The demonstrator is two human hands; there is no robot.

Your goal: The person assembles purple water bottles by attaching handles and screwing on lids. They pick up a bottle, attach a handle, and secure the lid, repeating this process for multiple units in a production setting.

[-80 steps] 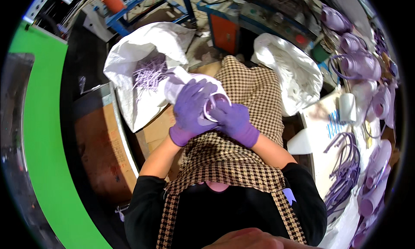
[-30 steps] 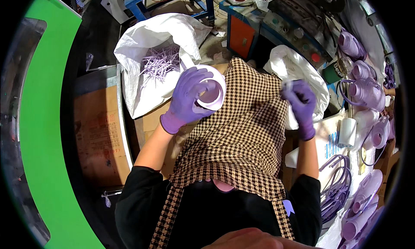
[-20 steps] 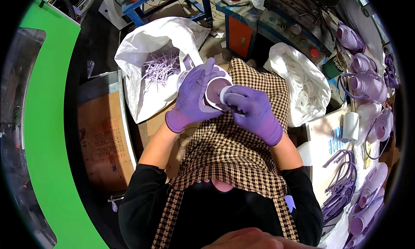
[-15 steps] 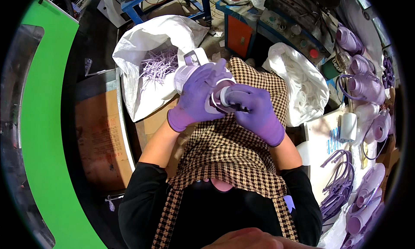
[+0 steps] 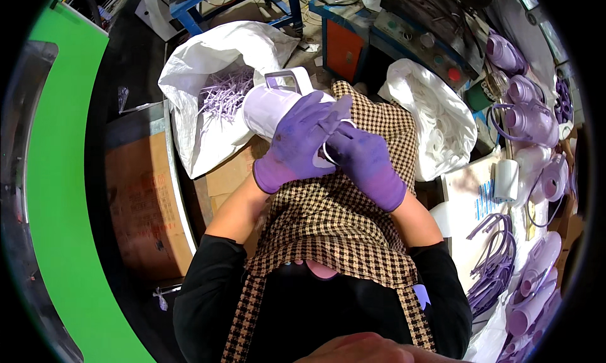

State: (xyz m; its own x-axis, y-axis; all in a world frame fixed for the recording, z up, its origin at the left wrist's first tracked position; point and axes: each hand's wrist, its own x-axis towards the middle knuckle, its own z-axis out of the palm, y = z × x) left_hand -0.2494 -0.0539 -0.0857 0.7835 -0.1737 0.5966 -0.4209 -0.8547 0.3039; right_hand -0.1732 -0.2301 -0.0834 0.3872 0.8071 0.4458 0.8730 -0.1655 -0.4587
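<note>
A lilac plastic jug-like vessel (image 5: 264,112) with a squared handle (image 5: 302,79) lies tilted above my lap, its closed end to the left. My left hand (image 5: 298,139), in a purple glove, is wrapped round its body near the open end. At that end my gloved right hand (image 5: 366,160) has its fingers bunched against the mouth, where a white edge (image 5: 326,150) shows. Those fingertips are hidden, so whatever they hold cannot be made out.
A white sack (image 5: 183,123) of thin lilac strips (image 5: 227,95) stands left; another sack (image 5: 404,79) holds white rings (image 5: 439,133). At right lie purple straps (image 5: 495,262) and several lilac vessels (image 5: 533,124). A cardboard box (image 5: 142,199) and green surface (image 5: 57,193) are left.
The vessel has shifted left and turned, showing more of its side and handle. My right fingers have moved in against the mouth, hiding the white ring seen there earlier.
</note>
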